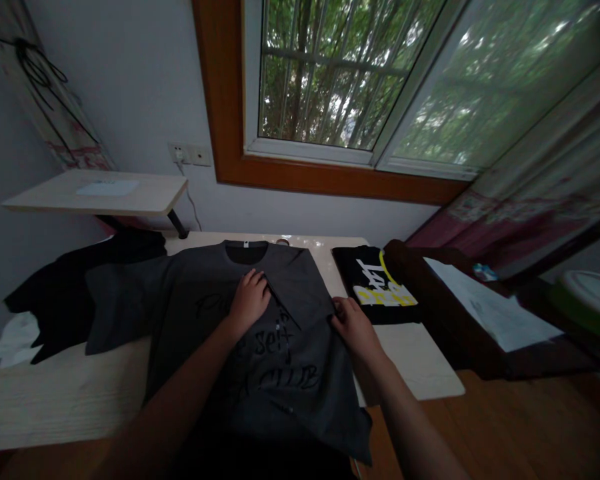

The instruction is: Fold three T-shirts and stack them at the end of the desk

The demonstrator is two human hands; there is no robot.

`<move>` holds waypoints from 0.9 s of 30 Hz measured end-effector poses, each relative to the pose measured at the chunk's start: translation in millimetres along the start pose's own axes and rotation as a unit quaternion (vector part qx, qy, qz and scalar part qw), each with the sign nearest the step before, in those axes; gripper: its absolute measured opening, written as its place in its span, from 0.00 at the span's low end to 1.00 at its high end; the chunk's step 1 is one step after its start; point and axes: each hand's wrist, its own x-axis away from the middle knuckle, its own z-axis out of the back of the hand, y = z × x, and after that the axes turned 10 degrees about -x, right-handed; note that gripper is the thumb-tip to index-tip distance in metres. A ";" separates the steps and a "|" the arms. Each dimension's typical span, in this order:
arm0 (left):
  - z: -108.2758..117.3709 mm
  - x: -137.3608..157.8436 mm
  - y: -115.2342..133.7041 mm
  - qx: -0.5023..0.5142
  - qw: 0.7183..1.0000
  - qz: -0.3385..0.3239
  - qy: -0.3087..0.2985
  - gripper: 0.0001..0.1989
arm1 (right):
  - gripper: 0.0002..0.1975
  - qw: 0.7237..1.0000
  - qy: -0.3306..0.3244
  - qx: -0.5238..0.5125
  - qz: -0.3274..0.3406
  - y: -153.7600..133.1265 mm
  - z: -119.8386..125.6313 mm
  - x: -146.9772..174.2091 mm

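Observation:
A dark grey T-shirt (190, 270) with black lettering lies front up, its collar toward the window. Its left-side sleeve reaches out flat, while the right side is partly folded inward over the chest. On the chest, at the top of that fold, my left hand (250, 300) has its fingers curled in and closed on the fabric. My right hand (354, 327) pinches the shirt's right edge near the sleeve. Both fingertips are partly hidden by the cloth and dim light. The lower hem hangs past the table's front edge.
The shirt lies on a pale wooden table (70, 393) with a raised shelf (155, 193) at left. Black clothing (65, 280) is heaped beneath it. A folded black shirt with white and yellow print (347, 267) lies right, beside a dark brown surface with papers (485, 300).

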 end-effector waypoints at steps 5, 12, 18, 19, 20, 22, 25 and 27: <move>-2.8 -12.2 -11.0 0.098 0.992 0.076 0.021 0.18 | 0.20 0.998 0.011 0.061 0.032 -3.7 0.3 4.7; -12.2 -20.6 -4.6 0.195 0.974 0.117 0.001 0.32 | 0.24 0.974 -0.001 0.172 0.145 -24.2 3.8 -2.7; -18.1 -27.7 -14.1 0.262 0.952 0.160 -0.011 0.28 | 0.16 0.950 -0.084 0.130 0.271 -38.3 1.2 -8.7; -17.2 -27.7 -16.2 0.259 0.953 0.158 -0.011 0.27 | 0.14 0.950 -0.086 0.109 0.280 -38.4 1.0 -8.6; -15.6 -27.3 -18.0 0.256 0.955 0.153 -0.009 0.26 | 0.13 0.952 -0.083 0.085 0.283 -38.2 1.2 -8.3; -11.0 -24.8 -20.4 0.244 0.960 0.137 -0.004 0.25 | 0.12 0.956 -0.076 0.044 0.280 -37.7 2.8 -6.8; -3.8 -17.2 -20.2 0.221 0.971 0.092 0.001 0.22 | 0.11 0.958 -0.087 0.019 0.272 -38.7 7.6 -4.1; -0.8 -10.6 -18.1 0.183 0.982 0.039 0.000 0.22 | 0.11 0.955 -0.119 0.012 0.271 -40.4 11.2 -3.1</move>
